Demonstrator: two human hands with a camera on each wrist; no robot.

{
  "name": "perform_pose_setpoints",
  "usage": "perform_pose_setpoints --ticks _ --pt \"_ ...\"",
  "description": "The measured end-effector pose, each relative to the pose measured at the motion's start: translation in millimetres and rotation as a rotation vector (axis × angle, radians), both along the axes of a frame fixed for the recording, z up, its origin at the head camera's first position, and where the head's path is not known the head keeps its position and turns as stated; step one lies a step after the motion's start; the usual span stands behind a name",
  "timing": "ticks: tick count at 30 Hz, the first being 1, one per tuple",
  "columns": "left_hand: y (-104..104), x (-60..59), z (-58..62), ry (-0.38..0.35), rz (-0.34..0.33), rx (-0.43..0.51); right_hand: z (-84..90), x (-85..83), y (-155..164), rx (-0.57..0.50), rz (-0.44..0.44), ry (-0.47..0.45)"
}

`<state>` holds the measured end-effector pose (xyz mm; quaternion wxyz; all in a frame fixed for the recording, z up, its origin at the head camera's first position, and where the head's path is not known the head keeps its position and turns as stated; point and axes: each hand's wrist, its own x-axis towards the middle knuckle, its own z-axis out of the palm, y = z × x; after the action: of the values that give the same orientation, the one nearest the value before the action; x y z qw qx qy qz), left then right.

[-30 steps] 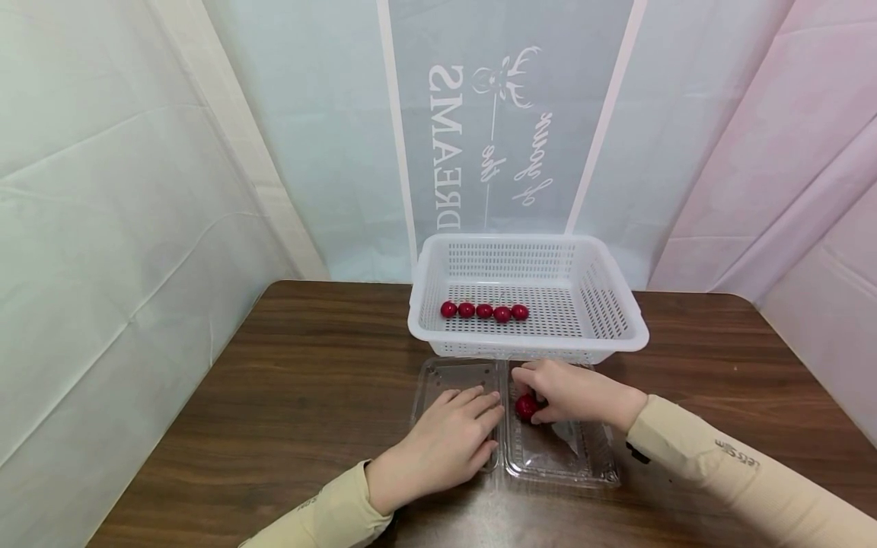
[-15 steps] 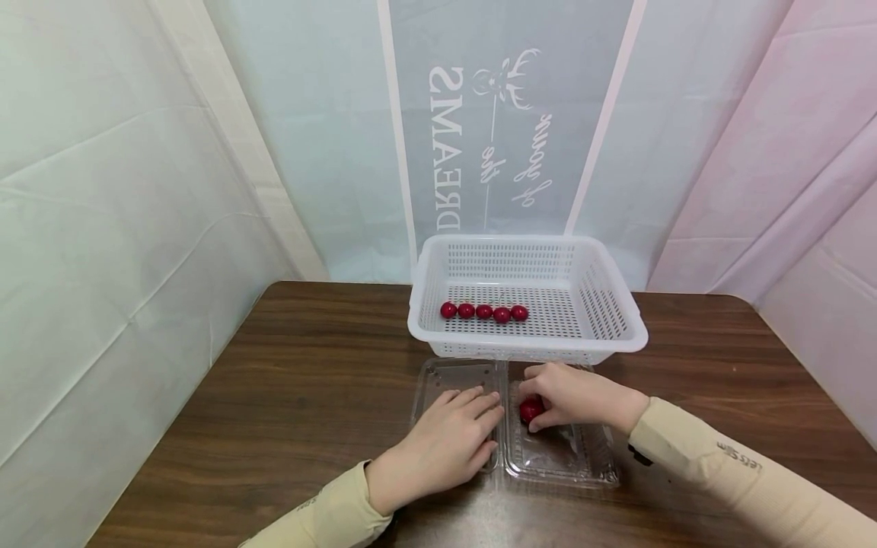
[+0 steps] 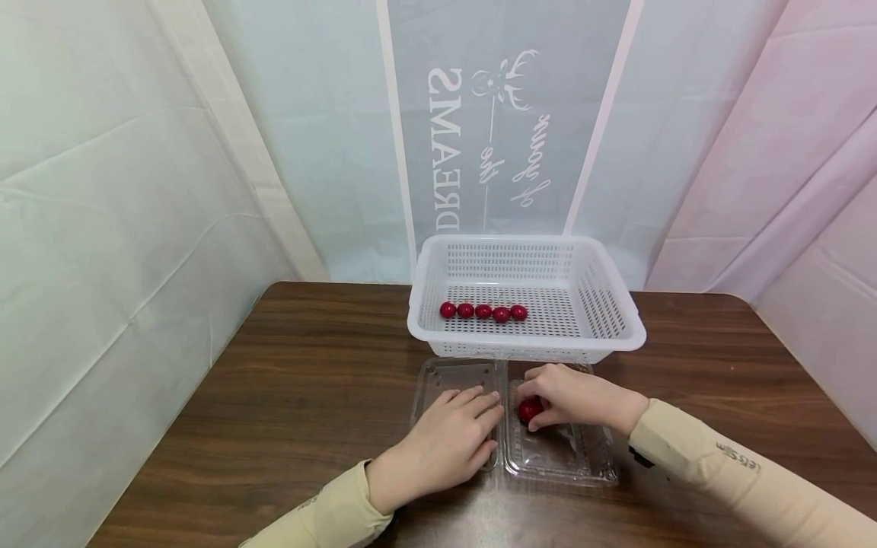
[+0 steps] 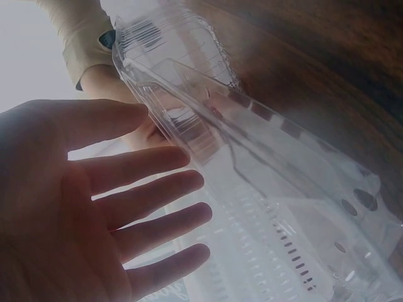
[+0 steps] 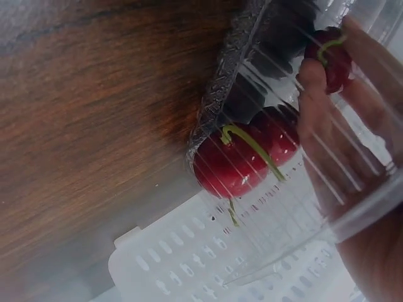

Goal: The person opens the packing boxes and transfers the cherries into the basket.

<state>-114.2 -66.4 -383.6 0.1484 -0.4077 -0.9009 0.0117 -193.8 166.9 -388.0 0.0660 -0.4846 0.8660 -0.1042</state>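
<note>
Your right hand (image 3: pixel 572 396) pinched a red cherry (image 3: pixel 527 411) with curled fingers inside the clear plastic box (image 3: pixel 562 460), just in front of the white basket (image 3: pixel 617 339). Your left hand (image 3: pixel 438 449) lay flat, fingers straight, on the box's open lid (image 3: pixel 445 373).

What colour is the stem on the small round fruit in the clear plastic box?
Green, seen best in the right wrist view: the red cherry's stem.

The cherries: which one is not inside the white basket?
The cherry in the clear plastic box, pinched by the right hand. The other five cherries lie in a row inside the white basket, untouched.
</note>
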Motion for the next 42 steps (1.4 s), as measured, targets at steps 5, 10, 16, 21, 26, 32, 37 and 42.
perform_pose_setpoints --ticks 5,10,16,21,26,32,37,42 --pt "0 0.0 0.5 -0.005 0.002 -0.005 0.1 0.5 1 -0.009 0.001 0.006" --pt "0 0.4 0.6 -0.013 0.004 -0.008 0.4 1.3 1 -0.014 0.012 0.011" --pt "0 0.7 -0.3 -0.015 0.002 -0.008 -0.7 1.7 1 0.005 0.022 0.047" --pt "0 0.3 0.0 -0.012 -0.001 -0.003 -1.7 2.7 1 0.031 0.028 0.127" --pt "0 0.8 0.5 -0.015 0.001 -0.002 -4.0 4.8 1 -0.018 0.028 0.182" --pt "1 0.8 0.9 -0.030 0.006 -0.004 -6.7 6.9 0 -0.083 -0.013 0.304" --pt "1 0.9 1.1 -0.022 0.011 -0.012 -6.4 8.9 -2 -0.081 -0.120 0.344" --pt "1 0.7 1.1 -0.015 0.013 -0.016 -6.0 10.9 -4 -0.038 -0.181 0.291"
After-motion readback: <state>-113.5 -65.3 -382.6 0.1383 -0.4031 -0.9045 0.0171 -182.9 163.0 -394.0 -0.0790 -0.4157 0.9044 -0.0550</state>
